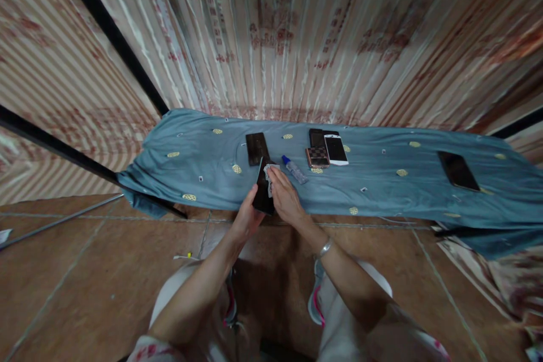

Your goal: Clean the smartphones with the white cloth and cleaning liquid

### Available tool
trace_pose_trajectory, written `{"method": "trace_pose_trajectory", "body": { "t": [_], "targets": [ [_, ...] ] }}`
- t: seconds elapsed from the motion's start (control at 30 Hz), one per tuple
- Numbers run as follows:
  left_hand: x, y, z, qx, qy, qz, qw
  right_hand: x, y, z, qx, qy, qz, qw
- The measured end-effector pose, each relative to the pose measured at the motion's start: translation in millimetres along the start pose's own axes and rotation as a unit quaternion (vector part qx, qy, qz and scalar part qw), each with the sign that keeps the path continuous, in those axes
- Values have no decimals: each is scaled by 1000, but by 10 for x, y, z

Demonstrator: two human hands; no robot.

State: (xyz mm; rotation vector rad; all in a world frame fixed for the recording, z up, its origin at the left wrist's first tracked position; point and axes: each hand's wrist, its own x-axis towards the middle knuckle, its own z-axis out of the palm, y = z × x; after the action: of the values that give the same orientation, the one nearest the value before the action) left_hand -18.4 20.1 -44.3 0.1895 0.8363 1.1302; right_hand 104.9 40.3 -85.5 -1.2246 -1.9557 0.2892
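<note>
Above the near edge of a cloth-covered bench [212,175], my left hand [248,212] grips a black phone [263,201], which is tilted. My right hand [285,195] presses a small grey-white cloth [269,174] against the phone's face, its fingers closed over the cloth. Just beyond lies another dark phone [257,148], flat on the bench. To the right of my right hand rests a clear bottle [297,172] with a blue cap, on its side.
Farther right lie a white phone [336,149], a checkered phone or case [317,157] and a dark item [317,137] partly beneath them. A black phone [458,170] is near the bench's right end. Black poles [114,34] and striped curtains [271,68] surround the bench.
</note>
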Motion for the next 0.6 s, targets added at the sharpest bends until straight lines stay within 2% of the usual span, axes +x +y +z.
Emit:
{"method": "trace_pose_trajectory", "body": {
  "t": [0.17,0.3,0.5,0.6],
  "targets": [
    [-4,-3,-30,-1,-23,-1,1000,39,55,-16,-2,12,13,1000],
    [-14,30,-18,1,13,-5,1000,-8,-3,21,-6,16,13,1000],
    [37,104,-58,4,18,27,999,-149,-204,111,-3,-4,-38,999],
    [47,132,-72,5,25,16,1000,-202,-312,128,2,-13,-69,998]
  ]
}}
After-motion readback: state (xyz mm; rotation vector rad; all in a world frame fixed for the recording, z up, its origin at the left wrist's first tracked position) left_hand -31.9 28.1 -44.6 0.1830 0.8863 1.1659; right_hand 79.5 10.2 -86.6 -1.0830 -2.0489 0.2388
